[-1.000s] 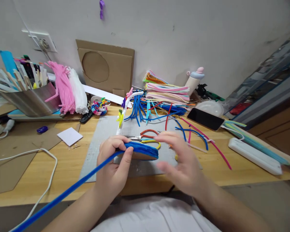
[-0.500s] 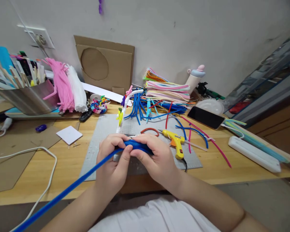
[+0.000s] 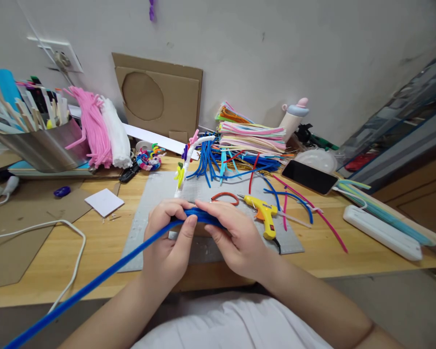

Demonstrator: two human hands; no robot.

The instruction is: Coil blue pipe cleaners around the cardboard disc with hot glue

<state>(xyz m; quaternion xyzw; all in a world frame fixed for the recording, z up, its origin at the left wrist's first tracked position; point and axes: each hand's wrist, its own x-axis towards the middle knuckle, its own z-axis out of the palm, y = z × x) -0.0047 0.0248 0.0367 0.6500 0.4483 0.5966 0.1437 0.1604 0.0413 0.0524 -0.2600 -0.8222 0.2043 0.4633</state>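
Blue pipe cleaners (image 3: 199, 215) lie bunched between my two hands, above the front of the grey cutting mat (image 3: 138, 242). My left hand (image 3: 169, 237) pinches them between thumb and fingers. From that grip one long blue strand runs down to the lower left. My right hand (image 3: 236, 235) is closed around the other end, its fingers laid along the top and its thumb below. Just past the hands stands a white stem (image 3: 183, 174) with yellow, purple and pink pieces on it. Right of my right hand lies a yellow glue gun (image 3: 265, 213); orange-handled scissors or pliers (image 3: 225, 196) are partly hidden.
Behind the mat are stacked pipe cleaner bundles (image 3: 252, 135) and loose blue ones (image 3: 207, 160). A phone (image 3: 308, 177) and white power strip (image 3: 383, 230) lie right. Left are a metal holder of sticks (image 3: 39, 150), a white square (image 3: 104, 202) and a white cable (image 3: 82, 242).
My right thumb and fingers have shifted slightly right along the blue bunch, baring a little more of it. The long strand has dipped slightly at the lower left.
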